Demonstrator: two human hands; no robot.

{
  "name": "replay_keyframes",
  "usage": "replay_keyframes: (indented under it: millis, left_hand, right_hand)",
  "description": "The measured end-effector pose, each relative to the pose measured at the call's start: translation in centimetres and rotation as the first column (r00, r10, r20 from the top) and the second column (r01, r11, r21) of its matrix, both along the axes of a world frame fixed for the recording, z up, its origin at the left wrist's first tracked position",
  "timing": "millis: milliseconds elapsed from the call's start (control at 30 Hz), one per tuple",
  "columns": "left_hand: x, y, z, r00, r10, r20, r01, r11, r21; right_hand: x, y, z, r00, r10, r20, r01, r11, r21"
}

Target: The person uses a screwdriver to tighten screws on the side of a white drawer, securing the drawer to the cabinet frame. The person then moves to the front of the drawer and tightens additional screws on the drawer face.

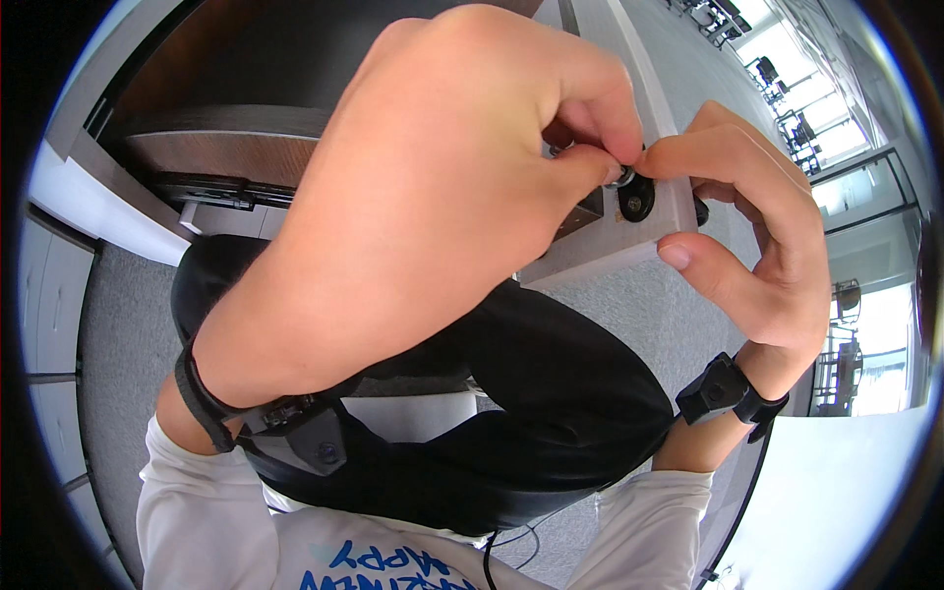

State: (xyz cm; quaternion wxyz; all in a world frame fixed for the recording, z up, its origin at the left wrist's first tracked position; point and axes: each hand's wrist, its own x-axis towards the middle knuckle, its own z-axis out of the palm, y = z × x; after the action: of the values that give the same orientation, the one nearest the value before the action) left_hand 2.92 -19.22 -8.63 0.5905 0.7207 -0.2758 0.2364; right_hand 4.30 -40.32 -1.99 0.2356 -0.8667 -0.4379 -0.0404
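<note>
Over grey carpet [128,324], pinched a small metallic piece [626,177] in the left grip [467,147], just beside the black fitting [637,202] on the pale panel [595,260]; right of that fitting, held the right grip [792,265] wide.

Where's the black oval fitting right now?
Head view, right of centre in the upper half: the black oval fitting is on the pale panel, between the left hand and the right hand.

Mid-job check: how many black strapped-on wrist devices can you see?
2. One black device is on the wrist of the left hand, the other on that of the right hand. Neither is hidden.
</note>
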Motion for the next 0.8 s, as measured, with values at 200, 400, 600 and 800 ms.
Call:
replay_keyframes:
  millis: [200,400,600,800]
  left_hand:
    - [-0.5,1.0,3.0,0.97,-0.106,-0.218,0.117,0.992,0.039]
    - [-0.4,-0.1,2.5,0.993,0.097,-0.067,-0.083,0.977,0.194]
    - [-0.2,0.2,0.4,0.994,0.102,-0.027,-0.097,0.985,0.141]
    - [0.1,1.0,-0.1,0.996,-0.032,-0.088,0.038,0.996,0.077]
  right_hand:
    - [-0.3,0.2,0.1,0.999,-0.036,-0.019,0.036,0.999,0.0]
    - [-0.4,0.3,0.2,0.997,-0.07,-0.026,0.071,0.997,0.006]
    - [-0.5,0.3,0.3,0.997,-0.072,-0.036,0.073,0.997,0.019]
    - [-0.6,0.4,0.5,0.996,-0.087,-0.027,0.086,0.996,-0.012]
